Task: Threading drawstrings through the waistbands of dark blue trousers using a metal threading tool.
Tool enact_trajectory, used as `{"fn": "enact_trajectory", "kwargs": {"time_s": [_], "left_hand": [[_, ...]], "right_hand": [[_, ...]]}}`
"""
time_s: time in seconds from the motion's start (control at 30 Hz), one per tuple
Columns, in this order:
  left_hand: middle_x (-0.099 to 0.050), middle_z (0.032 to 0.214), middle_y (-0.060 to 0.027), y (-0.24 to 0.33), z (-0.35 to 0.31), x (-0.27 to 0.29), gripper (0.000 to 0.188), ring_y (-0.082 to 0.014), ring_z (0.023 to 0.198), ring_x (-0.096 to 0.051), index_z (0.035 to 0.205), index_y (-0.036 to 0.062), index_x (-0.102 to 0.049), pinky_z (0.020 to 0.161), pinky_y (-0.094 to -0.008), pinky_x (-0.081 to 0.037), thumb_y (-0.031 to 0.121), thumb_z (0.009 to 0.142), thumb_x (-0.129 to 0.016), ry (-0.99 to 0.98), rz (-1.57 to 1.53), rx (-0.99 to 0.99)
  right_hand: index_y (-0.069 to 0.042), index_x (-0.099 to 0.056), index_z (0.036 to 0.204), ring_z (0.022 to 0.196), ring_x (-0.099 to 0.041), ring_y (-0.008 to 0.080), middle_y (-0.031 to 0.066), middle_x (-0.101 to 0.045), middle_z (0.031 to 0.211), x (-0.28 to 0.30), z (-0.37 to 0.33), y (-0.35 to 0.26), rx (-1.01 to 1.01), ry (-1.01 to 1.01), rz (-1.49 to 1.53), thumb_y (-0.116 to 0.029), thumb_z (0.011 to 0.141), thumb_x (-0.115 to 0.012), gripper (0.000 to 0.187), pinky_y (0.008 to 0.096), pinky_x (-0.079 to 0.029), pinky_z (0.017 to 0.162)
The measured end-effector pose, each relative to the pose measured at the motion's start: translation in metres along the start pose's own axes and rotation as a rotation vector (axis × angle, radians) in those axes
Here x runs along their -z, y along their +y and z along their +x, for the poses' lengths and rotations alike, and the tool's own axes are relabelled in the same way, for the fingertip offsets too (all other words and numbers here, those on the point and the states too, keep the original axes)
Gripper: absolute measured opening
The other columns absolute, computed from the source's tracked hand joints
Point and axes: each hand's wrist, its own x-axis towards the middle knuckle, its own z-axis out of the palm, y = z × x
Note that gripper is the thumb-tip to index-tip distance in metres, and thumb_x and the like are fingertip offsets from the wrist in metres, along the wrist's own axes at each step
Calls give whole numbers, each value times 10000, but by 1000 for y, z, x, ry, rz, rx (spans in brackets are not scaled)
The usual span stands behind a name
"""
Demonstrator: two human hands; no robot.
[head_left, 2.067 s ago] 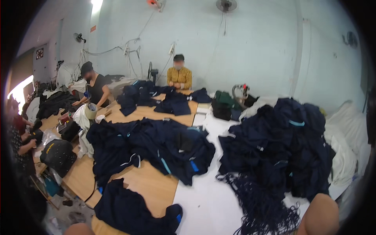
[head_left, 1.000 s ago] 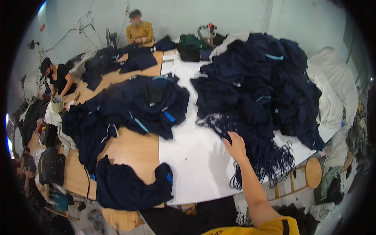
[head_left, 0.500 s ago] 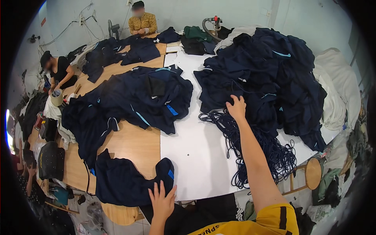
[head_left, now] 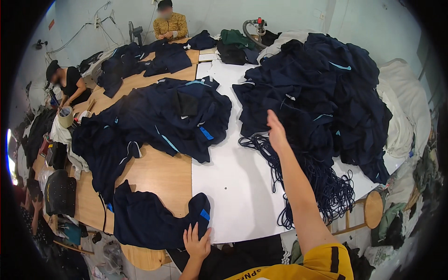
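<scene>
My left hand (head_left: 197, 242) rests at the near table edge, fingers spread, on the rim of a navy garment (head_left: 149, 219) with a bright blue patch at its raised end. Farther off, my right hand (head_left: 276, 130) reaches over the right side with fingers stretched out, seen nearly edge-on and holding nothing visible. It is at the near left side of a tall heap of navy garments (head_left: 345, 93); whether it touches the cloth I cannot tell. Beneath that forearm lies a tangled bundle of navy cords (head_left: 326, 191), partly hidden, trailing over the table's edge.
Another pile of navy garments (head_left: 163, 112) spreads across the wooden tabletop (head_left: 158, 168). A white board (head_left: 228, 205) lies between the piles. Two people sit at the far side and far left. Wooden stools (head_left: 373, 209) stand by the near edge. Pale cloth (head_left: 396, 116) is heaped at right.
My right hand has turned from palm-down with spread fingers to edge-on, fingers closer together, shifting slightly left. My left hand stays by the garment's edge.
</scene>
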Motion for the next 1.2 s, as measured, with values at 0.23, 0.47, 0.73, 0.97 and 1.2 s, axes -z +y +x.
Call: {"fn": "enact_trajectory", "kwargs": {"time_s": [0.23,0.47,0.73,0.97,1.2], "left_hand": [[-517,1317,-190,7,9,-2,376,-402,1224,-465,1088,214,-703,1048,-515,-303,156,725,-623,3,-56,-11],[-533,1311,-154,9,10,-6,377,-380,1208,-488,1108,257,-695,1037,-499,-328,209,739,-632,31,-45,-28],[-551,1285,-156,4,9,-6,355,-378,1185,-505,1069,244,-708,1019,-503,-348,195,728,-624,66,-37,-31],[-574,1252,-137,10,13,-15,333,-359,1161,-530,1070,271,-706,997,-480,-374,222,749,-629,93,-19,-59],[-581,1244,-132,5,6,-14,317,-350,1149,-542,1056,271,-710,990,-473,-382,232,751,-630,112,2,-59]], "right_hand": [[-61,-557,1293,1178,-481,325,112,-520,1370,-55,-42,20,701,-453,-866,-276,883,-636,469,398,-364,992],[-232,-610,1244,1236,-397,396,130,-361,1483,-1,30,33,223,114,-1152,-389,771,-694,506,487,-358,1017],[-149,-742,959,1193,-398,292,84,-294,1531,0,44,68,662,8,-1664,-255,665,-744,313,424,-336,907],[-125,-609,1183,1130,-420,305,85,-301,1516,-1,62,98,476,148,-1708,-284,735,-710,485,446,-343,865],[-109,-498,1312,1041,-449,356,118,-405,1408,-80,-11,19,920,178,-915,-252,893,-568,448,465,-359,867]]}}
